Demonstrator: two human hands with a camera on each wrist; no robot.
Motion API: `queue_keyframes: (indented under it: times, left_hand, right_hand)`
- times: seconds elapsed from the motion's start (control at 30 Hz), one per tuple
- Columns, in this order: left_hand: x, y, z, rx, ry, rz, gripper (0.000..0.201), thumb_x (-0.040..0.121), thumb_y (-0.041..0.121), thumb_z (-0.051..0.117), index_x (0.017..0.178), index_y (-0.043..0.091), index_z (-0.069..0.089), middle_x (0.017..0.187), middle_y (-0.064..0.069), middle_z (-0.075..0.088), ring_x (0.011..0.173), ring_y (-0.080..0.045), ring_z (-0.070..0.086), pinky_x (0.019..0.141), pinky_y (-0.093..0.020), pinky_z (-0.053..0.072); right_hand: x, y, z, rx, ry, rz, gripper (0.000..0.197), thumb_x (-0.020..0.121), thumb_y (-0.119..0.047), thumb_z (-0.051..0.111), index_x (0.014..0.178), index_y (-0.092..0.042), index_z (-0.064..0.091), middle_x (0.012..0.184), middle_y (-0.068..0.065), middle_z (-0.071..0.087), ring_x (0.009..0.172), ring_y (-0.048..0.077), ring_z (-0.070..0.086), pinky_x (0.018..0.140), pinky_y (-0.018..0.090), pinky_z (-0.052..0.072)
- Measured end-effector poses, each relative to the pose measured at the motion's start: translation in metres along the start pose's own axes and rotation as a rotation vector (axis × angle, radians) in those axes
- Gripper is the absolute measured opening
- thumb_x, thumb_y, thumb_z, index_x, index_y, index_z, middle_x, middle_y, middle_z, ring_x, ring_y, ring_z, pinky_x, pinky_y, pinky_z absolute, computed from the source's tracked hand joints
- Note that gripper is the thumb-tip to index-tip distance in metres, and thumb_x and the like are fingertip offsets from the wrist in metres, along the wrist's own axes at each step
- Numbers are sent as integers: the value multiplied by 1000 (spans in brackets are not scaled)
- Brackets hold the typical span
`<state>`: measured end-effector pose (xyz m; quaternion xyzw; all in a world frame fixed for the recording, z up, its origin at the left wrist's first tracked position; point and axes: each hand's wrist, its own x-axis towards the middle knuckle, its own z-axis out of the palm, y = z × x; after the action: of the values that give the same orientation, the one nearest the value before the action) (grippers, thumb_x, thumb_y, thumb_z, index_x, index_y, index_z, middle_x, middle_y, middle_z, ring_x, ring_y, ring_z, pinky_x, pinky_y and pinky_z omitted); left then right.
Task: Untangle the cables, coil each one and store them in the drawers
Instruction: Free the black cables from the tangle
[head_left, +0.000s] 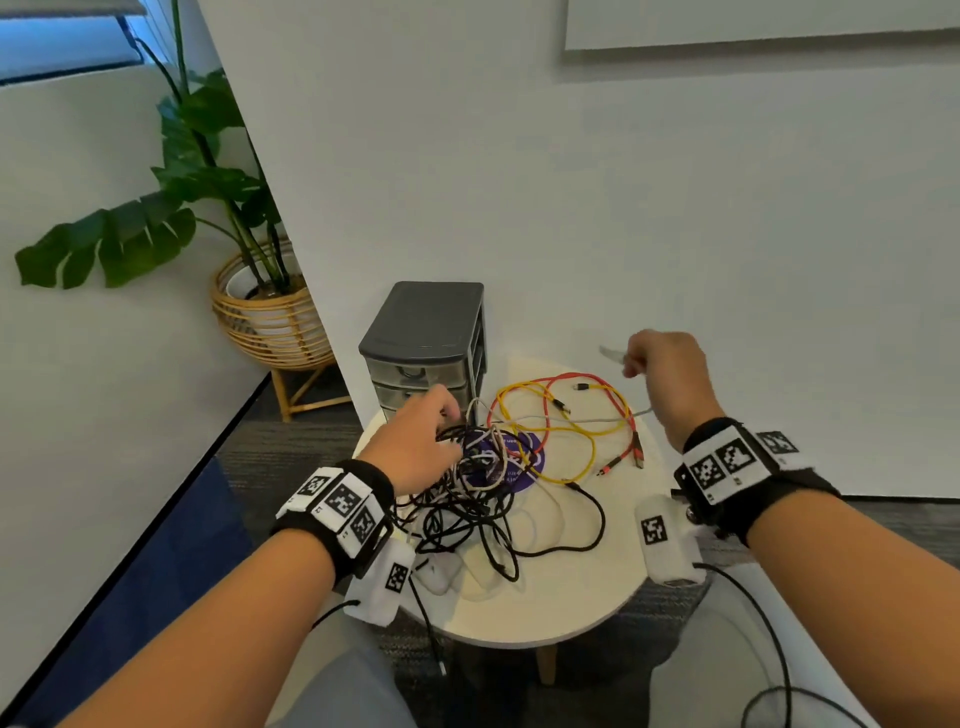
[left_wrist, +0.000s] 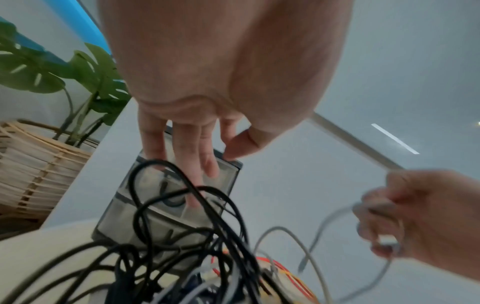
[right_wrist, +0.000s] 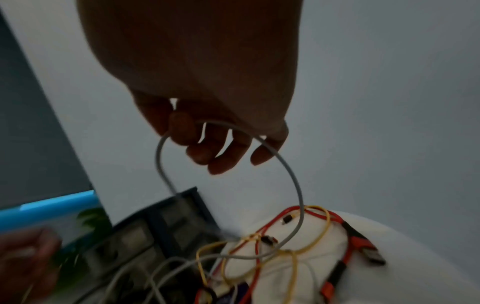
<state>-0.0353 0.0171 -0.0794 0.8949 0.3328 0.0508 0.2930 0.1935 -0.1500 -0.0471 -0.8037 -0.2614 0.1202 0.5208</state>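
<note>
Just right of the grey plastic drawer unit, right-hand fingers curl around a thin grey cable; left-hand fingers reach straight, holding nothing, above the black cable tangle.

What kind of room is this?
Probably an office or lounge corner: plain white walls, a potted plant in a rattan stand, grey carpet, and a small round table bearing a desktop drawer unit and tangled cables.
</note>
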Motion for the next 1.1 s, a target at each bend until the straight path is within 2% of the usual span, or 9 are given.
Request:
queue_keyframes:
  times: [0.13,0.3,0.37,0.43,0.6,0.7,0.87,0.97,1.1]
  left_hand:
    - [7,-12,-18,-57,225,-132,17,99,12,47,96,28,51,96,-3,64,91,-24,65,85,-46,55]
    - [16,-35,-15,-6,47,-232,24,102,14,48,105,22,71,119,0,65,114,-22,60,99,-36,49]
    - [17,-38,-10,-12,4,-200,25,102,14,50,102,21,74,115,3,67,112,-18,60,94,-29,44]
    - [19,-41,-5,-10,-22,-175,26,103,14,51,99,20,76,112,3,70,106,-15,62,89,-26,43]
    - [25,-49,0,-25,-6,-188,24,100,10,57,95,19,78,108,3,70,106,-15,62,90,-27,43]
    - [29,-54,-3,-75,44,-280,18,97,11,53,92,17,69,105,0,66,104,-21,60,85,-32,45]
    - [24,-45,-7,-275,-174,-556,30,105,15,45,130,5,57,132,-14,52,118,-32,56,87,-33,47]
    - [27,-50,-4,-333,-243,-586,31,103,25,45,132,16,48,126,-11,58,98,-26,63,95,-44,52]
    - [32,-57,-1,-507,-280,-632,33,100,25,48,130,14,52,123,-13,65,86,-27,70,96,-43,51]
  right_hand:
    - [-23,6,17,-205,-416,-35,31,86,-21,51,57,-13,47,54,3,42,51,19,37,51,26,34]
    - [-34,24,38,-511,-736,-141,35,76,-29,54,44,-20,42,59,5,44,58,20,39,60,39,34]
    - [-30,27,48,-556,-722,-229,32,85,-15,57,55,-25,57,68,2,57,65,20,50,64,34,42]
    - [-24,28,60,-579,-633,-347,19,91,-10,58,92,-23,72,96,0,67,88,20,60,80,32,49]
    - [-12,26,91,-694,-639,-400,42,103,-13,50,144,-23,54,138,6,58,127,27,53,104,37,42]
    - [-9,29,106,-800,-686,-417,35,103,-15,47,137,-22,56,128,10,63,119,31,57,94,39,48]
    - [0,27,113,-718,-620,-500,25,103,-19,46,114,-22,68,104,4,65,98,25,60,75,33,43]
    - [4,22,114,-621,-594,-547,26,103,-17,50,108,-20,75,96,1,65,90,19,57,77,36,47]
    - [-1,22,120,-648,-622,-537,34,99,-6,53,116,-24,77,90,-6,55,85,17,53,66,20,33]
